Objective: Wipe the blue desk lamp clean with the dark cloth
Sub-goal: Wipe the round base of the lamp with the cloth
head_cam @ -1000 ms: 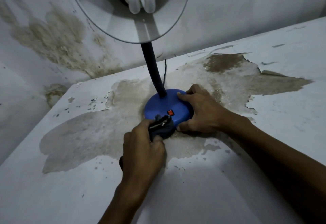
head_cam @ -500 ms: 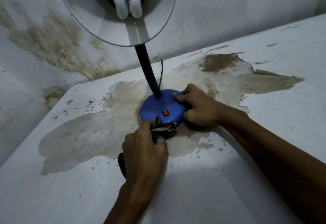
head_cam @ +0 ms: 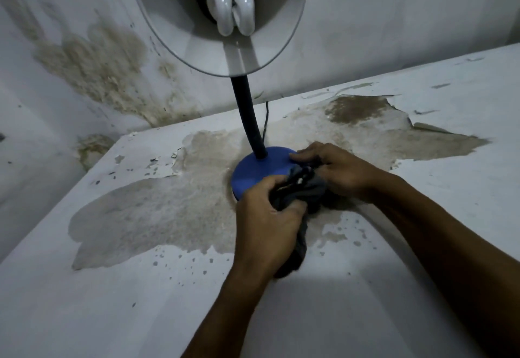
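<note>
My left hand [head_cam: 266,212] is curled round the dark cloth [head_cam: 298,194], bunching it against the near edge of the blue desk lamp's base [head_cam: 259,170]; a tail of cloth trails back under my wrist. My right hand [head_cam: 334,170] sits on the base's right side, fingertips pressing its top, the thumb seemingly in the cloth. The lamp stands upright on the desk [head_cam: 365,287] just ahead of both hands, its black neck [head_cam: 250,121] rising to the shade [head_cam: 219,17], which opens toward me and shows the white bulb [head_cam: 232,8]. No readable writing. The desk's paint is peeled and stained around the base.
</note>
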Tool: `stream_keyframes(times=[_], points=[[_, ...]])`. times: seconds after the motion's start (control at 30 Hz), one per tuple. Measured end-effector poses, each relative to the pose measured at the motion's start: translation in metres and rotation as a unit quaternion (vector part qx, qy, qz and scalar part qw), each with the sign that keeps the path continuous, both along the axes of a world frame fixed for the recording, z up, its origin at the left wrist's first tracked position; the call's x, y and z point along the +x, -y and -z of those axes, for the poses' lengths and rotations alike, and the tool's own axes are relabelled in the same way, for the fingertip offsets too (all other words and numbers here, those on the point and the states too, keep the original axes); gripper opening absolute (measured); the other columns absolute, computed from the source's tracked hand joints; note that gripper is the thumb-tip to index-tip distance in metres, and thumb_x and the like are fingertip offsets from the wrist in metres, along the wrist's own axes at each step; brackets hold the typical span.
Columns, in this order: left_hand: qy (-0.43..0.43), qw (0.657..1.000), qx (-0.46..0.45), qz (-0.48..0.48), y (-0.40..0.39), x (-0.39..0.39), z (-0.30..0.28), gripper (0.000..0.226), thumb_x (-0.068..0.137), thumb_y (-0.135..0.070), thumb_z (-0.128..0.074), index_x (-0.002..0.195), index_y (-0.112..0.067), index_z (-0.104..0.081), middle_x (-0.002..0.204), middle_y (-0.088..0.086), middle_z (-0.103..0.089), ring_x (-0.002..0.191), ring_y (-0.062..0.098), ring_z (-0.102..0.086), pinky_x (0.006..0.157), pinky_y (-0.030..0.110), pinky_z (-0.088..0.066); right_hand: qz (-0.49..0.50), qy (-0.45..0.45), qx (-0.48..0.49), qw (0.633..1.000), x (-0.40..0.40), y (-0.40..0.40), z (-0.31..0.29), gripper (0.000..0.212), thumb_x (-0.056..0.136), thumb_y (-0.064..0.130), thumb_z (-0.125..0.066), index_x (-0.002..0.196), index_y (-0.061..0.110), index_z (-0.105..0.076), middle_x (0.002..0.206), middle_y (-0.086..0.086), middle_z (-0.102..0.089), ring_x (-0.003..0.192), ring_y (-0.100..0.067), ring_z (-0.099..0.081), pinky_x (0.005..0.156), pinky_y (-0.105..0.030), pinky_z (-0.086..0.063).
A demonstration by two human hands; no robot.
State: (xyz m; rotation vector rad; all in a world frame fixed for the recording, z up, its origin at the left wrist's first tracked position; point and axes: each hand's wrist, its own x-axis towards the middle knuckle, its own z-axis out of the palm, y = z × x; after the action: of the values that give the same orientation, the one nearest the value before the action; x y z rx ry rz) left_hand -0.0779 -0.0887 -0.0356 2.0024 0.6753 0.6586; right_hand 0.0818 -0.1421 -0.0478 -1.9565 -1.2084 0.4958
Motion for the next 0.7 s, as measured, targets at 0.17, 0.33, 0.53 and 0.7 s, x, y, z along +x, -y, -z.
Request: stream_keyframes(times=[0.17, 0.33, 0.53, 0.7], points=[[0.067, 0.991, -0.089, -0.071, -0.009, 0.001, -0.008, 0.029, 0.085, -0.016, -0.071, 0.11, -0.03, -0.065, 0.095, -0.011, -0.071, 0.083, 0.001, -0.069, 0.074, 0.02, -0.058, 0.112, -0.089, 0.111, 0.984, -0.011, 0.018, -0.026, 0.029, 0.096, 0.015, -0.053, 0.12, 0.016, -0.069, 0.115, 0.006, -0.069, 0.106, -0.008, -0.062, 0.095, -0.031, -0.051], [0.137, 0.916, -0.374, 0.039, 0.004, 0.016, -0.025, 0.032, 0.092, -0.039, -0.06, 0.111, -0.014, -0.069, 0.103, 0.007, -0.075, 0.095, 0.019, -0.072, 0.085, 0.04, -0.058, 0.077, -0.194, 0.117, 0.971, -0.064, 0.033, -0.042, 0.058, 0.068, 0.08, -0.055, 0.103, 0.036, -0.067, 0.094, 0.014, -0.073, 0.086, -0.002, -0.071, 0.079, -0.029, -0.059], [0.068, 0.894, -0.423, 0.128, -0.018, 0.003, -0.033, 0.054, 0.097, -0.048, -0.041, 0.129, -0.007, -0.059, 0.115, 0.017, -0.071, 0.109, 0.029, -0.067, 0.094, 0.04, -0.052, 0.176, -0.295, 0.161, 0.925, -0.049, 0.038, -0.035, 0.053, 0.068, 0.008, -0.086, 0.114, 0.014, -0.06, 0.088, -0.006, -0.074, 0.068, -0.015, -0.073, 0.06, -0.027, -0.06], [0.004, 0.998, -0.049, -0.05, -0.068, -0.007, -0.023, 0.056, 0.081, -0.026, -0.076, 0.134, -0.021, -0.055, 0.118, 0.003, -0.069, 0.102, 0.014, -0.067, 0.079, 0.028, -0.054, 0.264, -0.477, 0.198, 0.814, -0.017, 0.035, -0.022, 0.014, 0.077, -0.006, -0.063, 0.091, -0.007, -0.065, 0.079, -0.027, -0.063, 0.057, -0.032, -0.063, 0.053, -0.033, -0.056]])
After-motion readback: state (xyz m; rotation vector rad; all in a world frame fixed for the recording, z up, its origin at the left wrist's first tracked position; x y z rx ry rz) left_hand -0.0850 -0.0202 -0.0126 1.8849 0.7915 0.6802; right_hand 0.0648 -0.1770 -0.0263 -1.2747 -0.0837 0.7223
